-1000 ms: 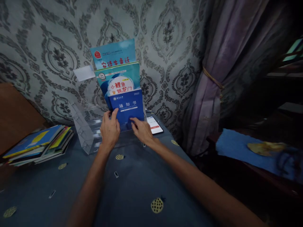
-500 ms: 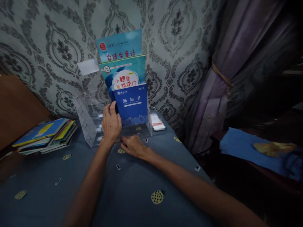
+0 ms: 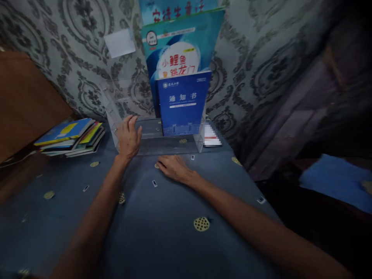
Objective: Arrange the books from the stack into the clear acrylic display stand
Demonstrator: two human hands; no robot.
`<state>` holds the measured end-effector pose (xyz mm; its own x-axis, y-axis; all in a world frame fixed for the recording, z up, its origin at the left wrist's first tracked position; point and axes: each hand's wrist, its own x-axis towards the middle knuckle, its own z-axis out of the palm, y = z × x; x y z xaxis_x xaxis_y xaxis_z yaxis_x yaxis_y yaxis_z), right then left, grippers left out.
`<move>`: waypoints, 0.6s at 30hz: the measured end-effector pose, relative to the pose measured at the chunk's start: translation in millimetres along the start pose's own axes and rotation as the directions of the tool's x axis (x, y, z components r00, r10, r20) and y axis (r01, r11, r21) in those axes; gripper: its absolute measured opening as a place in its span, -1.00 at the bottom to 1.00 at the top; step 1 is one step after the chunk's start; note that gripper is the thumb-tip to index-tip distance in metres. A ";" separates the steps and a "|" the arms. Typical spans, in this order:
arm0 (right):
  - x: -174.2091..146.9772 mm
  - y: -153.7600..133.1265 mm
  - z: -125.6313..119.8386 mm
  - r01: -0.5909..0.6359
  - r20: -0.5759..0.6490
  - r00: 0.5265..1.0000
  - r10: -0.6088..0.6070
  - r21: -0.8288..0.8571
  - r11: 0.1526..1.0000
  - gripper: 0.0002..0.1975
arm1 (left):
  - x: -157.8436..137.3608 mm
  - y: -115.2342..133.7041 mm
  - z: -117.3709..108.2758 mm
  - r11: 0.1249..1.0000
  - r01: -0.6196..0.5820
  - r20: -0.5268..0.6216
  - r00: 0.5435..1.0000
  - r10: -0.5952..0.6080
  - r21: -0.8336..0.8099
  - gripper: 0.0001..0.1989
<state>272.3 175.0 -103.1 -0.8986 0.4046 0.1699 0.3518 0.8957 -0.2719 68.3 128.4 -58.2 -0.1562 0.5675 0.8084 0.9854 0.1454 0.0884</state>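
Note:
A clear plastic book rack [image 3: 151,146] stands on the cloth against the wall. On its right side, a blue booklet [image 3: 183,120] leans upright in front of a teal picture book [image 3: 206,42], with a lighter blue book [image 3: 170,7] behind, cut off by the top edge. My left hand [image 3: 128,139] is open at the rack's left part, fingers raised and apart, clear of the booklet; whether it touches the plastic I cannot tell. My right hand [image 3: 176,168] lies on the cloth before the rack, fingers loosely extended, holding nothing.
A pile of books [image 3: 72,137] lies left of the rack, beside a brown board [image 3: 26,104]. A small white item [image 3: 211,135], partly blurred out, sits right of the rack. The dark blue cloth [image 3: 151,232] covers the table. Beyond its right edge is a blue cloth [image 3: 334,182].
My left hand has come off the blue booklet's left edge and moved left, fingers opening. My right hand stays on the cloth. The camera has moved, so the books appear higher and larger.

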 end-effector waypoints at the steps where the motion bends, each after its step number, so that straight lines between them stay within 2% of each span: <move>1: 0.2 0.1 0.2 0.005 0.003 1.000 -0.005 0.004 1.000 -0.74 | -1.5 -5.8 2.1 1.000 -0.007 -0.014 1.000 0.007 0.004 -0.60; 8: 2.5 1.1 -0.2 0.010 0.000 1.000 -0.010 0.026 1.000 -0.75 | -11.0 -46.3 5.2 0.999 -0.019 -0.101 0.995 0.024 0.044 -0.58; 12: 3.3 2.9 2.4 0.022 -0.020 1.000 -0.021 0.061 0.998 -0.75 | -15.0 -56.5 2.7 0.999 -0.040 -0.102 0.994 0.040 0.002 -0.58; 15: 3.3 4.4 4.1 0.018 -0.035 0.999 -0.015 0.085 0.996 -0.75 | -14.7 -58.3 -2.3 1.000 0.004 -0.137 0.991 -0.002 0.017 -0.58; 18: 3.3 6.0 5.3 0.024 -0.049 0.999 -0.019 0.101 0.995 -0.75 | -10.7 -64.0 -14.0 0.987 0.123 -0.220 0.971 -0.099 0.100 -0.57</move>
<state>270.1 180.7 -109.2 -0.8914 0.3956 0.2212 0.3015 0.8820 -0.3622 7.9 101.7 -64.4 -0.2344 0.3584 0.9037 0.9469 0.2945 0.1288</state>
